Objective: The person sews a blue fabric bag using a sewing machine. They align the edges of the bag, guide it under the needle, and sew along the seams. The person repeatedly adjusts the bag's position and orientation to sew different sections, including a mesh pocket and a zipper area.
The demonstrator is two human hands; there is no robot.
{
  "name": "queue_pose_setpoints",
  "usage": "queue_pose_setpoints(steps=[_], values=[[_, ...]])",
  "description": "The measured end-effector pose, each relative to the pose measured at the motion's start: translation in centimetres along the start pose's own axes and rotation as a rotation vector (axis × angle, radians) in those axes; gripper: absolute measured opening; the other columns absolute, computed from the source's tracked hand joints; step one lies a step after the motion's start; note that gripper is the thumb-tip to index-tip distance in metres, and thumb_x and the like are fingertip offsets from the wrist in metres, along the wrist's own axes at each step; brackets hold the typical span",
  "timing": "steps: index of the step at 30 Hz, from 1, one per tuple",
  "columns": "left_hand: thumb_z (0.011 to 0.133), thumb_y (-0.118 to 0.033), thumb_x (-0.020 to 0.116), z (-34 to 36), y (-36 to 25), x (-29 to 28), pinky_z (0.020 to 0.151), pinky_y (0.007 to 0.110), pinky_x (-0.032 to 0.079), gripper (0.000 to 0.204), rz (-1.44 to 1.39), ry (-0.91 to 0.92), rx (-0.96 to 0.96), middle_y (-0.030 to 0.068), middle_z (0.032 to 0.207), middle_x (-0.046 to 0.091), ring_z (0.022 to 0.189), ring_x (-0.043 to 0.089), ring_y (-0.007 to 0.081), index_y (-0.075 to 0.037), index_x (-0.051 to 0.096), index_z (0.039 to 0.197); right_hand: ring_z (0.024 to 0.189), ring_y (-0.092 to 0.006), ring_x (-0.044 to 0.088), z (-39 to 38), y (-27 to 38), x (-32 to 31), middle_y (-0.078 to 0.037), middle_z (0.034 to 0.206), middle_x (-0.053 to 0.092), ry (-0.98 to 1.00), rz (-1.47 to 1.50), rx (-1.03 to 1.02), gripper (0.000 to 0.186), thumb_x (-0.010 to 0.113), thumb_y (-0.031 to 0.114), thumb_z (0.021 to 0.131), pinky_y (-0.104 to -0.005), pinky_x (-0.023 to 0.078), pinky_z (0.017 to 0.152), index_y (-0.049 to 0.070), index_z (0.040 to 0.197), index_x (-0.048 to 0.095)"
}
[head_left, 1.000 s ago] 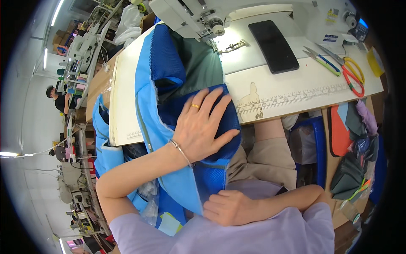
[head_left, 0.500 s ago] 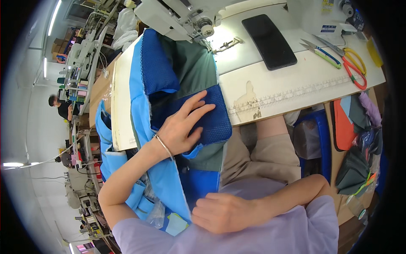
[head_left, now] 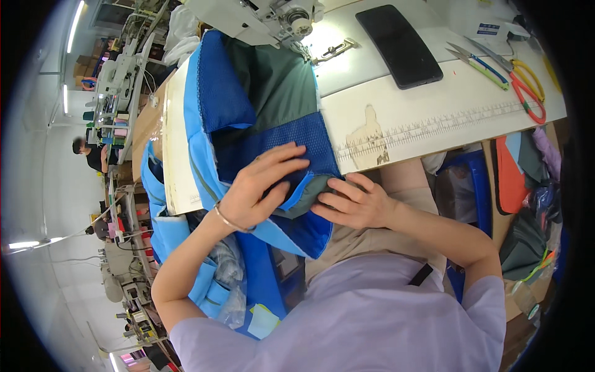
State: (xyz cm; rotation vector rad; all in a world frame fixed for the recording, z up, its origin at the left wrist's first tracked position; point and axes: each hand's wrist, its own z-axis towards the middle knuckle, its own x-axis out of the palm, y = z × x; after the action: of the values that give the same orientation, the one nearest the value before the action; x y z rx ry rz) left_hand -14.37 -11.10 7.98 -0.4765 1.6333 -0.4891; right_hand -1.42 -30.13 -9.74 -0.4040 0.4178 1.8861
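Observation:
A sewn fabric piece (head_left: 282,87) of grey-green cloth, dark blue mesh and light blue lining lies on the sewing table, its far edge by the needle area of a white sewing machine (head_left: 238,22). My left hand (head_left: 255,186), a bangle at its wrist, rests on the mesh panel with fingers stretched out. My right hand (head_left: 356,204) is at the panel's near right corner, its bent fingers closed over the cloth edge and the thumb hidden. Between the hands, the near part of the cloth folds up, showing a light blue strip. The near end hangs over my lap.
A black phone (head_left: 400,46) lies on the table to the right. Beyond it are green-handled snips (head_left: 480,68) and scissors with red and yellow handles (head_left: 524,84). A printed ruler (head_left: 434,127) runs along the table's front edge. More blue pieces (head_left: 166,232) hang at left.
My right hand has risen from my lap to the cloth's near right edge. My left hand has slid slightly nearer, and the lower part of the cloth is now lifted and folded.

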Motion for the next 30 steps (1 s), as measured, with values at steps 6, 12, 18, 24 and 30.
queue_pose_setpoints(steps=[6, 12, 18, 24, 30], values=[[0.078, -0.014, 0.078, -1.5, -3.6, 2.2, 0.115, 0.058, 0.037, 0.053, 0.307, -0.055, -0.030, 0.0238, 0.137, 0.061, 0.134, 0.054, 0.0428, 0.004, 0.065, 0.127, 0.118, -0.0179, 0.056, 1.0, -1.6, 0.8, 0.001, 0.115, 0.063, -0.064, -0.015, -0.034, 0.023, 0.064, 0.022, 0.086, -0.0397, 0.041, 0.109, 0.021, 0.107, 0.072], [0.068, 0.009, 0.070, -2.8, -4.3, -0.8, 0.096, 0.045, 0.055, 0.043, 0.156, -0.375, -0.121, 0.0173, 0.108, 0.072, 0.101, 0.071, 0.0356, 0.002, 0.069, 0.111, 0.095, -0.0228, 0.064, 4.3, -1.5, -1.6, -0.006, 0.096, 0.068, -0.152, 0.221, -0.077, 0.020, 0.070, 0.014, 0.079, -0.0379, 0.055, 0.090, 0.004, 0.095, 0.074], [0.061, 0.003, 0.061, -2.7, -4.1, -7.7, 0.067, 0.038, 0.049, 0.027, 0.077, -0.274, 0.005, 0.0093, 0.079, 0.067, 0.068, 0.062, 0.0282, -0.002, 0.069, 0.086, 0.086, -0.0240, 0.067, 7.4, -0.5, -4.7, -0.011, 0.097, 0.069, -0.164, 0.227, -0.008, 0.021, 0.072, 0.009, 0.076, -0.0343, 0.057, 0.077, -0.002, 0.094, 0.074], [0.085, -0.035, 0.077, 1.7, -5.2, -3.1, 0.068, 0.040, 0.054, 0.032, 0.067, 0.384, -0.197, 0.0106, 0.078, 0.073, 0.073, 0.071, 0.0304, -0.007, 0.074, 0.098, 0.090, -0.0254, 0.062, 5.4, -0.5, -4.9, -0.011, 0.090, 0.064, 0.118, 0.252, -0.057, 0.017, 0.068, 0.014, 0.074, -0.0343, 0.053, 0.076, -0.001, 0.082, 0.070], [0.080, -0.027, 0.080, 4.1, -2.9, 3.0, 0.061, 0.038, 0.052, 0.024, 0.553, -0.099, -0.162, 0.0074, 0.082, 0.069, 0.074, 0.069, 0.0312, -0.007, 0.068, 0.082, 0.089, -0.0247, 0.058, 5.1, -0.3, -5.2, -0.008, 0.084, 0.057, 0.219, 0.251, -0.029, 0.017, 0.066, 0.016, 0.075, -0.0336, 0.048, 0.071, 0.000, 0.080, 0.069]])
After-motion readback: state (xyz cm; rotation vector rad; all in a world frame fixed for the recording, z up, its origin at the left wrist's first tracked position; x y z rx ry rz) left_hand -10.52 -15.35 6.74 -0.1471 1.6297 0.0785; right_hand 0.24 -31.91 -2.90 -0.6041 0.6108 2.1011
